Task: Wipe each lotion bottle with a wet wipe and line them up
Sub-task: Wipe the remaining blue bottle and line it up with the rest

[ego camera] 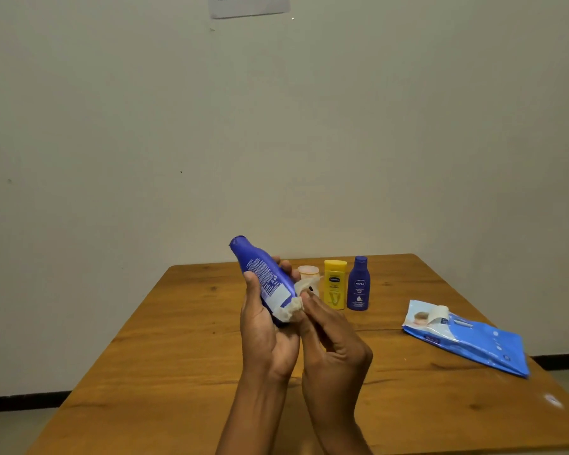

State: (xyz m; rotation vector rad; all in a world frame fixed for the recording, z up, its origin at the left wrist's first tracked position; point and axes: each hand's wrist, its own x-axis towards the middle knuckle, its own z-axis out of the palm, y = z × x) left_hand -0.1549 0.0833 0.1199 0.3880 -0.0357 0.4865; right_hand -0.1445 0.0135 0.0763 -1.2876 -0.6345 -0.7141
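On my feed, the left hand is curled round a large blue bottle, thumb on the near side and fingertips showing behind it. It holds the bottle above the tabletop, tilted with the cap towards 11 o'clock. The right hand is closed too, its fingertips pinching a bunched white wipe against the bottle's lower end, at about 5 o'clock on the bottle.

I count three bottles: the one in my hands, plus two standing upright side by side at about 2 o'clock from the hands, towards the far edge of the tabletop. Of those two, the yellow bottle is on the left and the small blue bottle just beside it on the right. There is one pale tub left of the yellow bottle. One blue pack of wipes lies flat at 3 o'clock, well apart from the bottles, its flap lifted.

The tub's lower half is hidden behind the wipe and fingers, so I cannot tell what it is. The held bottle's base is covered by the wipe. At 12 o'clock a sheet of paper on the wall is cut off by the frame, its print too small to read.
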